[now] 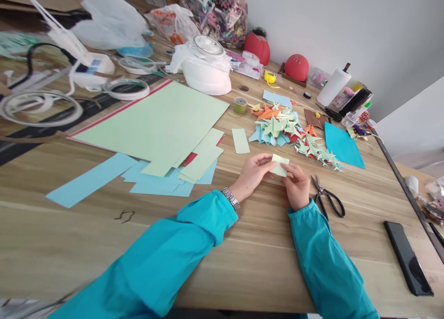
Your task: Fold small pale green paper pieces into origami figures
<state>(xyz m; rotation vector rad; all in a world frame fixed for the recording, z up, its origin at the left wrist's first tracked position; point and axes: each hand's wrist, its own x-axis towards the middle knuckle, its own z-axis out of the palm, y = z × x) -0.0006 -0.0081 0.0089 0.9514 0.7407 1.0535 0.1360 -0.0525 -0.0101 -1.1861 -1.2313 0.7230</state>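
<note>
— So, what do we see, biggest first?
— We see the wood-grained tabletop [256, 263]. Toward its left side lies a large pale green sheet [156, 120], with blue strips [90, 180] along that sheet's near side.
— And toward the right part of the far edge?
— There we find a heap of folded paper stars [274, 124], then a turquoise sheet [343, 145] nearer the right edge.
— What is at the near right corner?
— A black phone [407, 259]; farther in from the right edge we see scissors [323, 191], blades slightly parted.
— How do we find the hands?
— Near each other, well in from the near edge. The left hand [255, 171] and right hand [298, 184] both pinch one thing. Just beyond them a green slip [240, 141] lies flat.
— And what they pinch?
— We see a small pale green paper [280, 164], held between both hands' fingertips.
</note>
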